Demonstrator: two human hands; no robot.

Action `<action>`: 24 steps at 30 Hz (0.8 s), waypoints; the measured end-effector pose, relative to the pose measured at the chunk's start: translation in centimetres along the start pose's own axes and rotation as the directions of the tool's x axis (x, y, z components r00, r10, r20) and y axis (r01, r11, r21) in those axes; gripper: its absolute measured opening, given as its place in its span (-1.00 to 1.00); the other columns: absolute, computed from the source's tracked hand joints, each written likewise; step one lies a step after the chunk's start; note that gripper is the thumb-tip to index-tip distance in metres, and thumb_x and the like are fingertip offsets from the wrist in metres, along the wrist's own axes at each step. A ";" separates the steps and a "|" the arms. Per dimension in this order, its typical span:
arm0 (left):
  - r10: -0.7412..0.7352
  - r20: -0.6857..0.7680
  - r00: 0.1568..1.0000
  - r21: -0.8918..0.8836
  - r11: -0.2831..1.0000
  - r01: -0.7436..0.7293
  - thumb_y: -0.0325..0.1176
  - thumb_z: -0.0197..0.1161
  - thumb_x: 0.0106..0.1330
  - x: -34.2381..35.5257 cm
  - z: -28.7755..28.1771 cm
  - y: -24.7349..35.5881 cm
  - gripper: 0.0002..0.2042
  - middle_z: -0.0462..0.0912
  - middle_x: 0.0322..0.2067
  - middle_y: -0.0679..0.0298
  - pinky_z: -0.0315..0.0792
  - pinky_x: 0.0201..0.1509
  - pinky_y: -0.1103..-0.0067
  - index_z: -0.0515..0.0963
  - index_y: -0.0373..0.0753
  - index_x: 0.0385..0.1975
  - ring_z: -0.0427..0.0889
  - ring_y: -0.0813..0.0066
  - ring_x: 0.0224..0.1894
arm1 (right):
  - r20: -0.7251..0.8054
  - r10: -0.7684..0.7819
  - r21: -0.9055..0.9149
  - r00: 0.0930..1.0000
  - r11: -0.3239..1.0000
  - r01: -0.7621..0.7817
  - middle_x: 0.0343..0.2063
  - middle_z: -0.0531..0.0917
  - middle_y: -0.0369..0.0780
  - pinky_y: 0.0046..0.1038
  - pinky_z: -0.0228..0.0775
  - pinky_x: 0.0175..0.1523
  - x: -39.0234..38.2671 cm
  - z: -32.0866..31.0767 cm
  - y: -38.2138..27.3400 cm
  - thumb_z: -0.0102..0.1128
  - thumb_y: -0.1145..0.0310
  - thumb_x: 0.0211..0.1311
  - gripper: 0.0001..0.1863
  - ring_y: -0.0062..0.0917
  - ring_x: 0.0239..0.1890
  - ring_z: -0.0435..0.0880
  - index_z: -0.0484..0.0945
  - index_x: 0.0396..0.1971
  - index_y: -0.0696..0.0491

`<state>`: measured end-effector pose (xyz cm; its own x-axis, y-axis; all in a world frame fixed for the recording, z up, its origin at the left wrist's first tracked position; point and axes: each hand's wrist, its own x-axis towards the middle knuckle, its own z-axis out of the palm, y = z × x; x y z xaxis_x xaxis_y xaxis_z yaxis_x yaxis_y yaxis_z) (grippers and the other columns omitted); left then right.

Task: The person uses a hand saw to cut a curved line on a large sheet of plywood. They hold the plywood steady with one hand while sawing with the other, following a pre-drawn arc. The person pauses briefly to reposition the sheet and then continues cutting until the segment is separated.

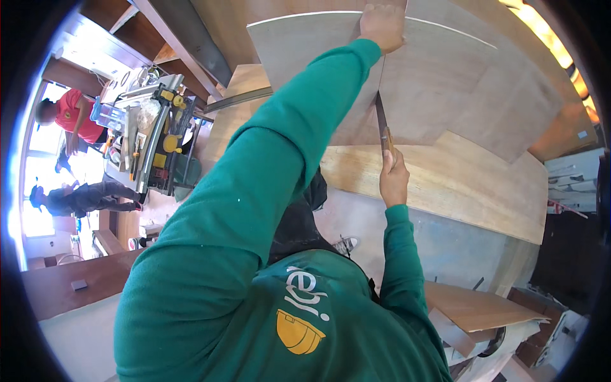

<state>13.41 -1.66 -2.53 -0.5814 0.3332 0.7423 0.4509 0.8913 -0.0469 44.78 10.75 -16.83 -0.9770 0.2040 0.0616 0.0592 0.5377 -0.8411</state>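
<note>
Bench is the biggest thing under me, pale wood. Board lies over it, thin and broad, its near edge in front of me. Saw sits at that board, blade pointing away, handle out over the bench. My right hand is wrapped round the handle; my left hand is curled over the board's far edge, clutching it. Thin dark line runs from the blade tip toward my left hand; kerf or mark, can't tell.

To do this sawing well, I'd want long, even strokes, wrist in line with the blade, and light pressure so the thin board doesn't splinter. My left hand looks near the end of that line, so I'd shift it aside before the blade gets close. Clearance beneath is unclear; teeth might bite the bench.

Containers: tool table off left, green tub beside it, contents hidden. Clear bin sits on the table, contents too small to tell. Clear bag nearby, crumpled, can't tell what's inside.
</note>
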 end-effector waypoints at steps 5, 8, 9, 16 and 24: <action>-0.002 0.002 1.000 -0.031 1.000 0.002 -0.26 0.41 0.02 -1.4 1.2 -1.0 -0.55 0.57 -0.10 0.11 0.31 0.16 0.14 0.54 -0.24 -0.05 0.53 0.08 0.04 | 0.170 0.284 -0.058 0.944 0.959 -0.278 -0.36 0.70 0.13 -0.10 0.50 -0.20 -12.2 -7.6 -0.8 0.02 0.15 0.58 -0.61 0.02 -0.26 0.75 0.52 0.14 0.14; -0.021 -0.014 1.000 -0.026 0.999 0.020 -0.26 0.41 0.02 -1.3 0.7 -0.2 -0.55 0.57 -0.12 0.10 0.32 0.12 0.15 0.54 -0.23 -0.07 0.52 0.09 0.04 | 0.073 0.103 -0.006 0.992 0.995 -0.103 -0.36 0.68 0.15 -0.09 0.48 -0.23 -17.2 -10.3 -0.6 -0.01 0.18 0.58 -0.60 0.03 -0.24 0.76 0.49 0.19 0.14; -0.053 0.026 0.998 -0.030 0.998 0.054 -0.25 0.41 0.01 -1.1 -0.2 0.6 -0.56 0.57 -0.12 0.10 0.32 0.11 0.15 0.54 -0.23 -0.08 0.52 0.09 0.03 | 0.085 0.132 -0.007 0.988 0.991 -0.132 -0.35 0.67 0.16 -0.07 0.47 -0.23 -16.7 -10.2 -0.9 -0.01 0.18 0.58 -0.59 0.05 -0.24 0.74 0.48 0.20 0.14; 0.025 -0.129 0.991 0.019 1.000 -0.023 -0.27 0.39 0.02 -0.4 0.2 0.5 -0.61 0.56 -0.17 0.13 0.33 0.09 0.17 0.53 -0.21 -0.13 0.54 0.11 -0.01 | 0.000 0.055 0.011 0.998 0.998 -0.055 -0.34 0.65 0.22 0.10 0.40 -0.20 0.9 1.3 0.9 -0.03 0.06 0.58 -0.57 0.26 -0.23 0.61 0.52 0.08 0.14; -0.033 0.005 0.999 -0.060 0.998 0.033 -0.32 0.35 0.00 -0.8 1.3 -0.7 -0.64 0.57 -0.18 0.13 0.33 0.11 0.17 0.53 -0.21 -0.15 0.54 0.13 -0.01 | 0.086 0.105 -0.040 0.991 0.994 -0.102 -0.33 0.68 0.15 -0.07 0.48 -0.23 -15.4 -9.4 0.5 -0.03 0.15 0.58 -0.59 0.12 -0.28 0.71 0.49 0.18 0.12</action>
<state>12.70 -2.17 -3.96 -0.5995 0.3056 0.7398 0.4713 0.8818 0.0177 61.81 15.57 -13.15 -0.9794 0.1883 -0.0735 0.1667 0.5466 -0.8206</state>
